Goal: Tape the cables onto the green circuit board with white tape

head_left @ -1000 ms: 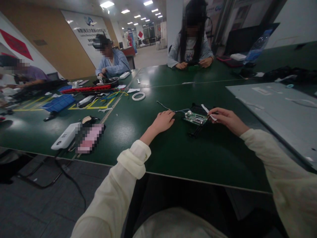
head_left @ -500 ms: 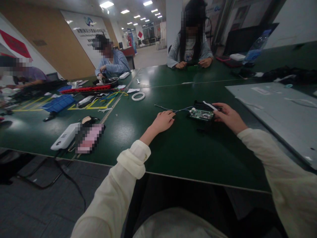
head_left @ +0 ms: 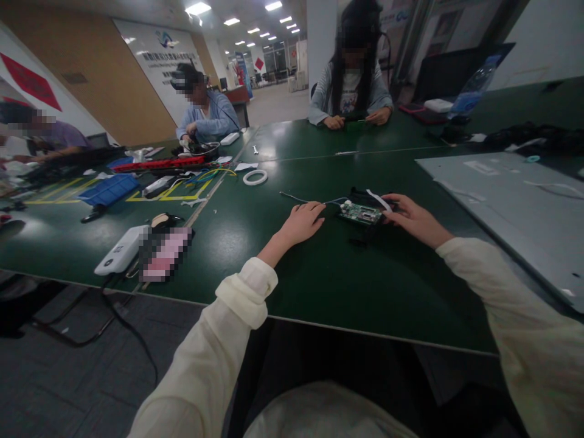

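A green circuit board (head_left: pixel 362 213) sits in a black housing (head_left: pixel 362 196) just above the dark green table, with a white ribbon strip (head_left: pixel 378 199) sticking up at its right end. My right hand (head_left: pixel 406 216) grips that end, thumb in front and fingers behind. To the left, my left hand (head_left: pixel 302 222) lies on the tabletop with its fingers stretched out, beside the board. A thin blue-grey cable (head_left: pixel 294 197) runs from the board's left end past my left fingertips. Whether those fingers touch it I cannot tell.
A large grey panel (head_left: pixel 511 207) covers the right side. On the left lie a white power bank (head_left: pixel 121 249), a phone in a pink case (head_left: pixel 166 255), a blue bin (head_left: pixel 108 190) and a white ring (head_left: pixel 255 177). Co-workers (head_left: pixel 351 79) sit across the table.
My right hand and the circuit board have shifted left, bringing the board nearer to my left hand. My left hand has barely moved.
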Motion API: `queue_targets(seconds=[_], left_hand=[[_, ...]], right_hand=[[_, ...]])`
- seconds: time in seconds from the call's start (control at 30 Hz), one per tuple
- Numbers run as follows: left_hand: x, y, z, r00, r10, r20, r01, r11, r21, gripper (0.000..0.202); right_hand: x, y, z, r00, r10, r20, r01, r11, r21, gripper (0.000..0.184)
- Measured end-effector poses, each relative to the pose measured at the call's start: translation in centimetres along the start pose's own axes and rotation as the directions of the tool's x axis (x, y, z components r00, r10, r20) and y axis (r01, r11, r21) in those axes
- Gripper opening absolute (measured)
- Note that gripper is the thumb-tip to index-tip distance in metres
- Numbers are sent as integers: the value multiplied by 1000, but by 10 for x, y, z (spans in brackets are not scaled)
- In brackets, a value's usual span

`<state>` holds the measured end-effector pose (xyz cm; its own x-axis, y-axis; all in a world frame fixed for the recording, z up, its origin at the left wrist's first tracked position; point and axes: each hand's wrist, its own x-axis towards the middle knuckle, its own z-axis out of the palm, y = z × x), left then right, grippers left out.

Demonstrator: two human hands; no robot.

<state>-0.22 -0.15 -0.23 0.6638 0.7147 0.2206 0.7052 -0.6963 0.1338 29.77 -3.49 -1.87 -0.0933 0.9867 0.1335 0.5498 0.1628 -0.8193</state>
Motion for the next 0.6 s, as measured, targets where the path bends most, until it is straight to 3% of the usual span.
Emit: queue_targets(seconds=[0.17, 0.43, 0.6], left_hand=[[0, 0, 2, 998, 14, 63, -15, 1000, 19, 39], [2, -2, 4, 997, 24, 69, -26, 999, 26, 39], [1, -2, 4, 998, 35, 58, -36, 999, 16, 39]], right_hand=[[-3, -9, 1, 1000, -10, 27, 14, 991, -132, 56], [-1, -4, 3, 996, -56, -63, 52, 997, -58, 55], [-2, -8, 2, 999, 4, -54, -6, 999, -46, 56]])
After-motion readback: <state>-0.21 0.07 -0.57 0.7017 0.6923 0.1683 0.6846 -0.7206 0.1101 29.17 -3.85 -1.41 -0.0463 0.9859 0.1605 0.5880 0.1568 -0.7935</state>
